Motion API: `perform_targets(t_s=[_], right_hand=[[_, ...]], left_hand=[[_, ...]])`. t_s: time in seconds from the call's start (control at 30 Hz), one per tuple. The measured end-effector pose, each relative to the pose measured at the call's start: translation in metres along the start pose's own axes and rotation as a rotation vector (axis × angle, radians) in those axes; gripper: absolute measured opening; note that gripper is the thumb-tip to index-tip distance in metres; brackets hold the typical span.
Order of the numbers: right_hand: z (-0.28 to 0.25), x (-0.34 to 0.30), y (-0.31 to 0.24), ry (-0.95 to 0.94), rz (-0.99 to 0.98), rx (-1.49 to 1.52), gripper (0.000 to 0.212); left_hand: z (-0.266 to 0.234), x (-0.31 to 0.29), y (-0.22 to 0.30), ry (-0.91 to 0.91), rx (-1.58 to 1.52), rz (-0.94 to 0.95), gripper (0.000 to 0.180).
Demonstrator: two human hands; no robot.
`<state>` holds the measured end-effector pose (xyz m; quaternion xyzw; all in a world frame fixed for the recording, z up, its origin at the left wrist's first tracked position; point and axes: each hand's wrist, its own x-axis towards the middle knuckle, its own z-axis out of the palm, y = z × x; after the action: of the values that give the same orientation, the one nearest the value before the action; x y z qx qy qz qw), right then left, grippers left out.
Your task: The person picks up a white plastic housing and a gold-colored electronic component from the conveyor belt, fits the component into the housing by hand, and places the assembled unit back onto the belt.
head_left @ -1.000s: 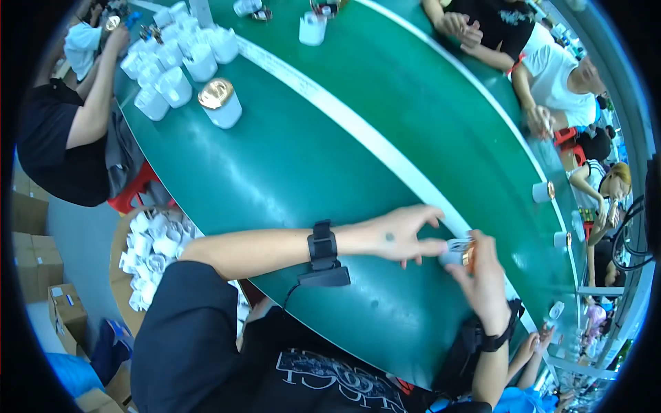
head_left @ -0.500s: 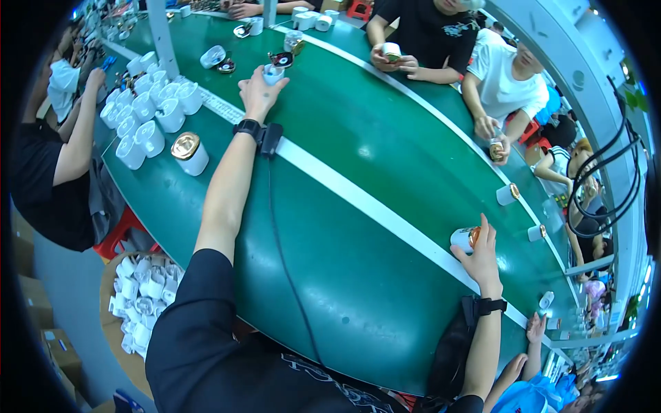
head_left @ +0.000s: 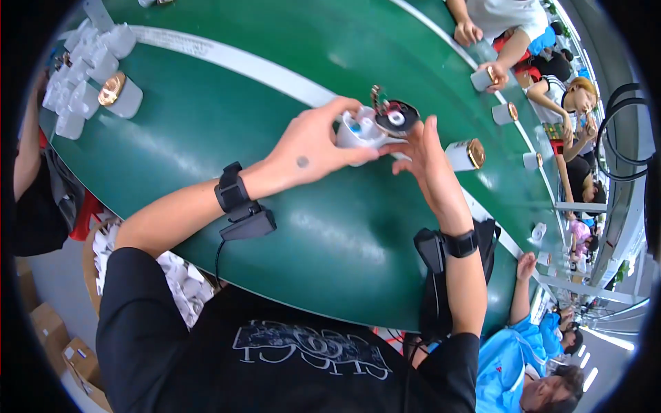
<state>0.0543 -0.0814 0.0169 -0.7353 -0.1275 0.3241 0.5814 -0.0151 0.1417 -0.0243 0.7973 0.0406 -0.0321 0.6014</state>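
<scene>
My left hand [head_left: 310, 141] is closed around a small white plastic cup-shaped housing [head_left: 357, 135], held above the green tabletop at the middle. A round black disc [head_left: 399, 117] with a pale centre and a thin wired part sits tilted at the housing's right side. Close against the disc and housing is my right hand [head_left: 434, 165], with its fingers apart; its contact with them is partly hidden. Just right of that hand, a white housing with a shiny gold cap [head_left: 475, 154] lies on its side on the table.
Another gold-capped white housing [head_left: 122, 95] stands at the far left beside a cluster of white housings [head_left: 86, 69]. A white strip [head_left: 241, 67] runs across the green table [head_left: 310, 234]. Below its left edge is a bin of white parts [head_left: 186, 289]. Co-workers sit across and at the right.
My left hand has brought the white housing and black disc from the far left to the middle. My right hand has left the gold-capped housing and moved left to meet them. The view has shifted.
</scene>
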Motion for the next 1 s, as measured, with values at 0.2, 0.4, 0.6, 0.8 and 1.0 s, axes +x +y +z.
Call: perform_targets(t_s=[0.2,0.4,0.6,0.8,1.0], right_hand=[[0.009,-0.006,0.025,0.065,0.043,-0.031,0.066],[0.022,-0.008,0.019,0.060,0.034,0.139,0.066],[0.022,-0.009,0.022,0.053,0.021,0.179,0.068],[0.031,-0.009,0.016,0.059,-0.046,0.312,0.063],[0.023,-0.018,0.014,-0.013,-0.202,0.011,0.069]], left_hand=[[0.030,-0.030,-0.015,-0.046,0.016,0.226,0.064],[0.027,-0.039,-0.014,-0.192,-0.155,0.168,0.063],[0.025,-0.036,-0.010,-0.277,-0.414,0.011,0.052],[0.024,-0.034,-0.007,-0.283,-0.451,-0.076,0.051],[0.031,-0.030,-0.011,-0.289,-0.428,-0.057,0.051]])
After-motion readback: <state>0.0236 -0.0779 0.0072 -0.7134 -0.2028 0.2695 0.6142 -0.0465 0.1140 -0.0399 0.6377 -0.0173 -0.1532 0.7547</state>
